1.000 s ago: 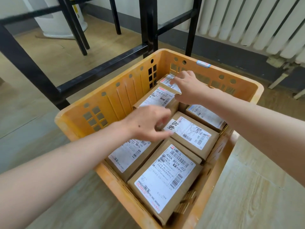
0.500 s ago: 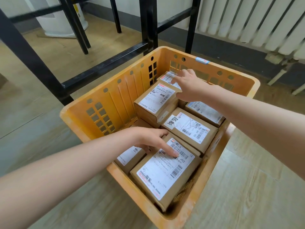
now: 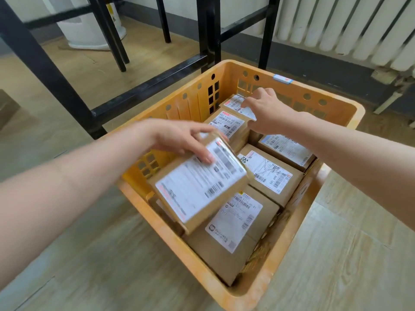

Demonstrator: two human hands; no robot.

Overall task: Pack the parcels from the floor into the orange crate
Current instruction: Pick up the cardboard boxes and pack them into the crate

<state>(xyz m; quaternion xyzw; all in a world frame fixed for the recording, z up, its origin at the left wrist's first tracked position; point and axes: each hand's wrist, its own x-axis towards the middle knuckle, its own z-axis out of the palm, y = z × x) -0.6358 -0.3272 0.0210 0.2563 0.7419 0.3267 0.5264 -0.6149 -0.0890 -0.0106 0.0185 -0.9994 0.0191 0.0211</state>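
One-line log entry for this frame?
left hand: grips tilted parcel over orange crate | right hand: holds far-corner parcel | stage: packing

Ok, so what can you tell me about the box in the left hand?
The held parcel is a closed brown cardboard box. A big white shipping label with barcodes and red trim covers its top face, too blurred to read. It is tilted, above the near-left part of the orange crate. The left hand grips its far edge, fingers on the label. It overlaps another parcel below; whether they touch is unclear.
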